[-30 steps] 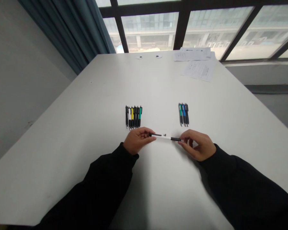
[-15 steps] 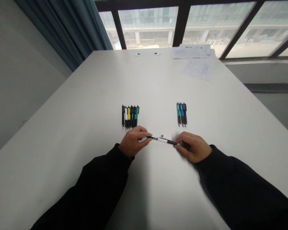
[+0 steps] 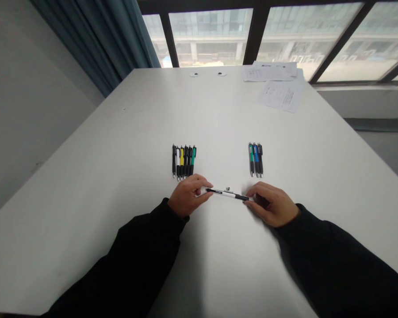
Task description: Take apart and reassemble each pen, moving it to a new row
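One pen runs crosswise: our left hand pinches its clip end, our right hand its dark end, fingertips closed, neither hand nearer.

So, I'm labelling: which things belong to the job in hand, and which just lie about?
Job, likely:
white pen between left hand and right hand
small metallic piece
left pen row
right pen trio

Lying about, seemingly:
printed papers
two white pieces
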`<state>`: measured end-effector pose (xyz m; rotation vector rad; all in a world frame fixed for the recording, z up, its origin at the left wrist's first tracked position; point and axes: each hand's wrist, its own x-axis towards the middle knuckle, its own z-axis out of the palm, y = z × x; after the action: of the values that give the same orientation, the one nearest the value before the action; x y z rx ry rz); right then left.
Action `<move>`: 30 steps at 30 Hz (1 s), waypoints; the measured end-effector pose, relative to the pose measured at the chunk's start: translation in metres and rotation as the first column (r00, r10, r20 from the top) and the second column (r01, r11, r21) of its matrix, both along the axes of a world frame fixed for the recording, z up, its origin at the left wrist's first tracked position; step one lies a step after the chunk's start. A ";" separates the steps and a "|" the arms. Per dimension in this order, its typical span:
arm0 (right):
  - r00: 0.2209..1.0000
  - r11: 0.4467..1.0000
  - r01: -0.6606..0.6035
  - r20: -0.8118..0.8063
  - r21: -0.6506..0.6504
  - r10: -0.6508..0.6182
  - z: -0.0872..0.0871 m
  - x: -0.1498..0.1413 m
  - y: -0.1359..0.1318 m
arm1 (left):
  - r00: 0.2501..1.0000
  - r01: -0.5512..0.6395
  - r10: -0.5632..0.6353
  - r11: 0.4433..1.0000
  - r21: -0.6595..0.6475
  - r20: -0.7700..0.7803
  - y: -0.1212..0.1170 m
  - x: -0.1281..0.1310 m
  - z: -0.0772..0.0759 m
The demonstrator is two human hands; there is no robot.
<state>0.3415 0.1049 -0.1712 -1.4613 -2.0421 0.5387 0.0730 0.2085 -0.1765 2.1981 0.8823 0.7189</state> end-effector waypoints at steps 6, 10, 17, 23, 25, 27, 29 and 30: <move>1.000 1.000 -0.002 0.003 -0.020 0.002 -0.001 0.000 0.000 | 1.000 0.011 -0.011 1.000 0.012 0.028 0.000 0.001 -0.001; 1.000 1.000 -0.009 0.015 -0.025 0.010 0.000 -0.001 0.001 | 0.999 0.015 -0.015 1.000 0.012 0.039 0.001 0.001 -0.004; 1.000 1.000 -0.007 0.004 -0.007 0.007 -0.001 0.000 0.001 | 0.998 0.047 -0.049 0.998 0.036 0.041 0.001 0.000 -0.003; 1.000 1.000 0.001 0.001 -0.003 -0.001 0.000 -0.001 0.001 | 0.998 0.062 -0.063 0.998 0.027 0.032 -0.001 0.001 -0.001; 1.000 1.000 0.006 0.005 0.004 -0.006 0.000 -0.002 0.001 | 0.998 0.053 -0.054 0.998 0.032 0.018 -0.001 0.002 -0.001; 1.000 1.000 0.013 0.013 0.008 -0.013 -0.001 -0.002 0.001 | 0.999 0.041 -0.041 0.999 0.034 -0.001 -0.001 0.002 -0.002; 1.000 1.000 0.018 0.021 0.010 -0.018 -0.001 -0.002 0.001 | 1.000 0.029 -0.028 0.999 0.031 -0.013 -0.001 0.001 -0.003; 0.999 1.000 0.021 0.025 0.009 -0.021 -0.001 -0.002 0.001 | 1.000 0.023 -0.022 0.999 0.028 -0.016 0.000 0.001 -0.003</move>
<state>0.3394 0.1062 -0.1719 -1.4903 -2.0430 0.5052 0.0743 0.2080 -0.1796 2.2384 0.8589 0.7084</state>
